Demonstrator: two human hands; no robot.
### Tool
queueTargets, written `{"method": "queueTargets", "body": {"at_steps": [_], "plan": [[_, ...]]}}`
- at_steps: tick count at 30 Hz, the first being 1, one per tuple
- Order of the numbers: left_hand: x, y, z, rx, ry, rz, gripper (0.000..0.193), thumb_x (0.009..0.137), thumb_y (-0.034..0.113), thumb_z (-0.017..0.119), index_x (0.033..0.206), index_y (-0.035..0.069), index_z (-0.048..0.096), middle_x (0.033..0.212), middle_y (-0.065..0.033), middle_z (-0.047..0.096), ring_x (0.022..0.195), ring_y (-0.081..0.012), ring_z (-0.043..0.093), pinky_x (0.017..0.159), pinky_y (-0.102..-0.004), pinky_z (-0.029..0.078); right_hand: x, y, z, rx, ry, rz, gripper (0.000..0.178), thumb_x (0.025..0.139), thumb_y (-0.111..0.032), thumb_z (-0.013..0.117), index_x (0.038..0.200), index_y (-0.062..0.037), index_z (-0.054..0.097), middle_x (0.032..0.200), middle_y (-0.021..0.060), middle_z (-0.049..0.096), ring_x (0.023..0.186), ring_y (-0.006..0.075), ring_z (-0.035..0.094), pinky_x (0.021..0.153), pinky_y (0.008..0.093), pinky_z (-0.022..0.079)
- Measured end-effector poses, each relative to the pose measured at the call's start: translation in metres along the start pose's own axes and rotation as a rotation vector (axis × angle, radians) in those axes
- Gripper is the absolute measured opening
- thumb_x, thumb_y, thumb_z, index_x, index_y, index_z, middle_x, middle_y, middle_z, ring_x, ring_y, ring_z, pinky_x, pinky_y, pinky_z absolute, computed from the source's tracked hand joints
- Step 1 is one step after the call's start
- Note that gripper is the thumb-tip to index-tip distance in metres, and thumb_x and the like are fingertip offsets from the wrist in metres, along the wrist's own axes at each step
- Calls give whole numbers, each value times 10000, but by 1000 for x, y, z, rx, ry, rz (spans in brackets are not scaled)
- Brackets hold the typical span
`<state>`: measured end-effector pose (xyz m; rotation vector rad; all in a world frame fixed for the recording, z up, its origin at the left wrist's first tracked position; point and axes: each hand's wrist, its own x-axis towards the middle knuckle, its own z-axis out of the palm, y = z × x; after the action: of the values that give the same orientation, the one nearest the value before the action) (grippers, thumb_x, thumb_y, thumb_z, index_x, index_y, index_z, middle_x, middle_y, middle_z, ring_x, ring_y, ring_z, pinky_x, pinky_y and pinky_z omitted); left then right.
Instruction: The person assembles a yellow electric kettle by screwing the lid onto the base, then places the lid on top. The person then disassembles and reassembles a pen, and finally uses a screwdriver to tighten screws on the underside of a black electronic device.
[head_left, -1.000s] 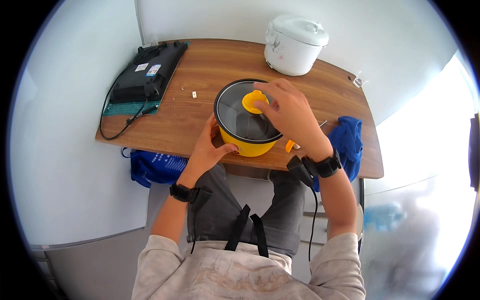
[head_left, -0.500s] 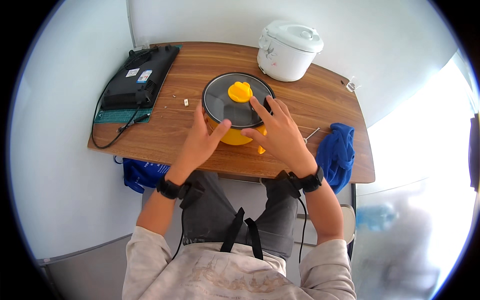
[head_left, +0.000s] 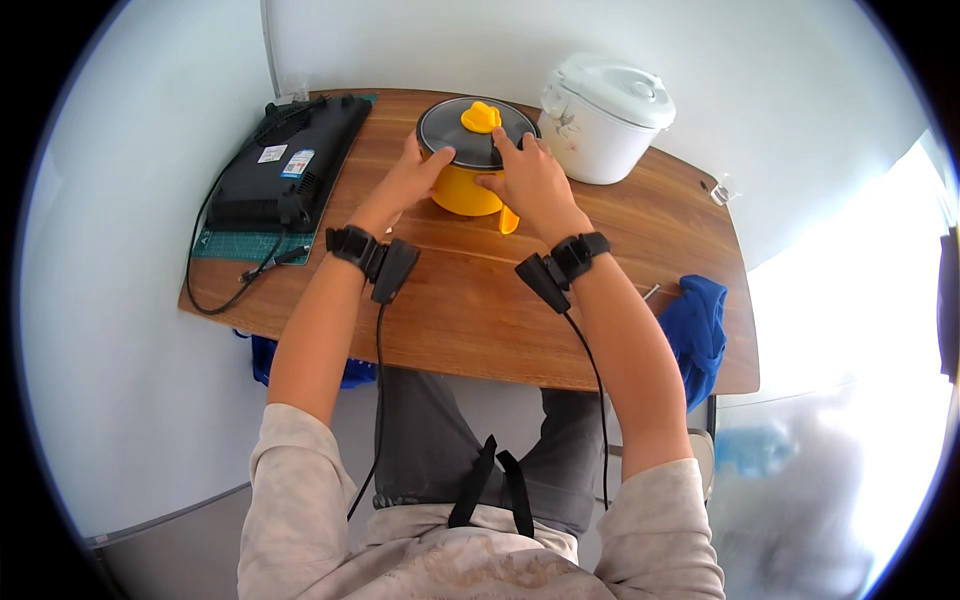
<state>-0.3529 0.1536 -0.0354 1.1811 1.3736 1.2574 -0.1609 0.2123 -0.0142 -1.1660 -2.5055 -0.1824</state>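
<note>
A yellow pot (head_left: pixel 466 194) stands at the far middle of the table, close beside the white rice cooker. Its dark glass lid (head_left: pixel 446 128) has a black rim and a yellow knob (head_left: pixel 481 118). My left hand (head_left: pixel 408 180) holds the pot's left side, thumb by the lid rim and the other fingers hidden behind. On the right, my right hand (head_left: pixel 537 186) grips the opposite side, with one finger reaching over the lid near the knob. A yellow handle (head_left: pixel 509 220) sticks out toward me beneath that hand.
The white rice cooker (head_left: pixel 600 135) sits at the back right. A black flat appliance (head_left: pixel 270 170) with a cord lies left on a green cutting mat (head_left: pixel 225 246). Blue cloth (head_left: pixel 700 325) hangs over the right front edge by a metal rod (head_left: pixel 652 291). A clear cup (head_left: pixel 723 190) stands far right.
Both hands and the pot have moved away from me, toward the back of the table and nearer the rice cooker. My arms are stretched further out, and the lid stays on.
</note>
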Motion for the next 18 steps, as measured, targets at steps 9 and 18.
{"method": "queueTargets", "body": {"at_steps": [9, 18], "plan": [[155, -9, -52, -106, -104, -40, 745, 1005, 417, 543, 1595, 235, 128, 1613, -88, 225, 1499, -253, 194, 1179, -518, 260, 140, 38, 67, -40, 5, 47, 775, 848, -444, 743, 1459, -65, 454, 1104, 256, 605, 1047, 394, 620, 867, 442, 543], [169, -15, -97, -28, -80, -16, 764, 998, 463, 553, 1580, 146, 173, 1559, -130, 337, 1448, -256, 323, 1150, -468, 318, 174, 9, 82, -16, 5, 34, 766, 848, -438, 746, 1454, -72, 454, 1127, 260, 607, 1092, 402, 607, 901, 442, 543]]}}
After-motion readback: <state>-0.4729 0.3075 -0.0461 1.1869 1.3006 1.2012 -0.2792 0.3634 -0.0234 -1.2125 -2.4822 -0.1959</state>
